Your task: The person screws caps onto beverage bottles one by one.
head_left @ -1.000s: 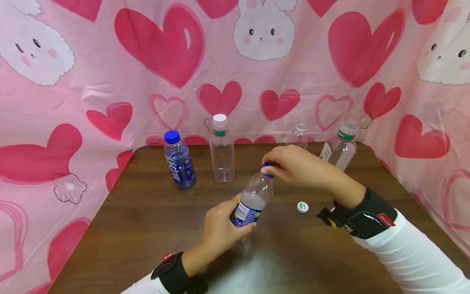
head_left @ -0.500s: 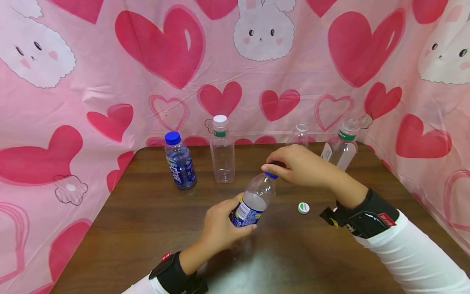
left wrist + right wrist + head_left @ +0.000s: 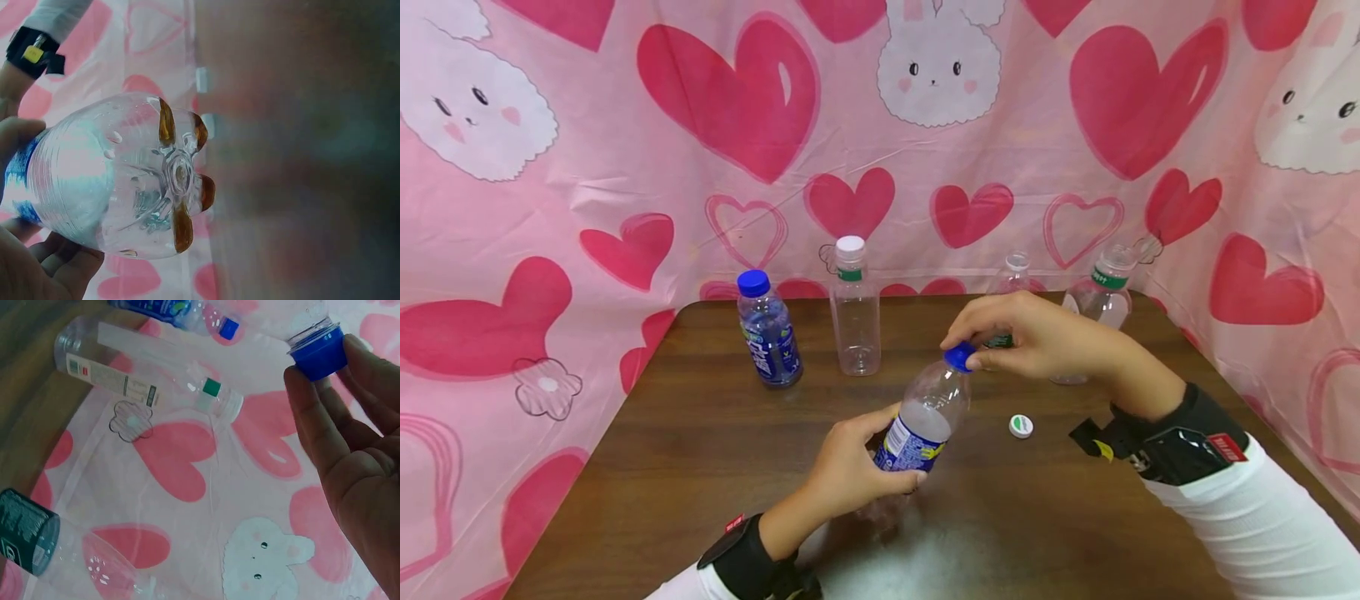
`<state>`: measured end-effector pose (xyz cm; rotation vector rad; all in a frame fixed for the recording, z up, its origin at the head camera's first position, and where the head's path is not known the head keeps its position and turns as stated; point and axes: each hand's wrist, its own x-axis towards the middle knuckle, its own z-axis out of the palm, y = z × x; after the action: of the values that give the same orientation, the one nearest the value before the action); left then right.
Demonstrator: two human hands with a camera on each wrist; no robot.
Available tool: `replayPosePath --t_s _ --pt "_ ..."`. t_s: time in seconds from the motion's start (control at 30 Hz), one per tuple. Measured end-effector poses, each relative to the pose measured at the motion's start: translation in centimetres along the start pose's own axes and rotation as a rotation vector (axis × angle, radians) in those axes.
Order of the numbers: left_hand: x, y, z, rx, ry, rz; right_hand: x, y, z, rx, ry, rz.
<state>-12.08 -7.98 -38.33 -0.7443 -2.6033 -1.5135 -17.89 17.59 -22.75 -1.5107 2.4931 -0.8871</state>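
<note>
A clear plastic bottle (image 3: 927, 417) with a blue label tilts to the upper right above the table, some liquid inside. Around its labelled lower part my left hand (image 3: 856, 461) is wrapped. With thumb and fingertips my right hand (image 3: 1037, 337) pinches the blue cap (image 3: 959, 357) at the bottle's neck. The right wrist view has the cap (image 3: 320, 355) on the neck, between thumb and fingers. From the left wrist the bottle's clear lobed base (image 3: 181, 178) is seen, with brownish tips.
A blue-capped bottle (image 3: 769, 333) and a clear white-capped bottle (image 3: 856, 308) stand at the back left. Two uncapped bottles stand back right, one of them a square clear bottle (image 3: 1105, 296); the right hand partly hides both. A white cap (image 3: 1021, 426) lies on the wooden table (image 3: 700, 467).
The right hand's fingers have spread from a curled grip to a wider pinch, so more of the blue cap shows. The bottle has shifted slightly right in the left hand's hold.
</note>
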Motion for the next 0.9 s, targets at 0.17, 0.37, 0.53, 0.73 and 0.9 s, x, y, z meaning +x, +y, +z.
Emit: replayPosePath --t_s 0.17,0.37,0.53,0.73,0.9 --pt "-0.1 0.2 0.6 0.067 0.072 0.004 0.3 0.3 0.6 -0.099 0.020 0.000" --pt "0.0 0.3 1.1 0.178 0.171 0.032 0.7 0.1 0.9 -0.166 0.051 0.016" --pt "0.3 0.2 1.3 0.191 0.215 0.057 0.8 0.0 1.0 -0.191 0.081 -0.001" --pt "0.5 0.2 1.4 0.215 0.235 0.075 0.8 -0.1 1.0 -0.192 0.101 -0.026" --pt "0.6 0.3 1.5 0.227 0.229 0.085 0.6 -0.2 1.0 -0.210 0.127 -0.060"
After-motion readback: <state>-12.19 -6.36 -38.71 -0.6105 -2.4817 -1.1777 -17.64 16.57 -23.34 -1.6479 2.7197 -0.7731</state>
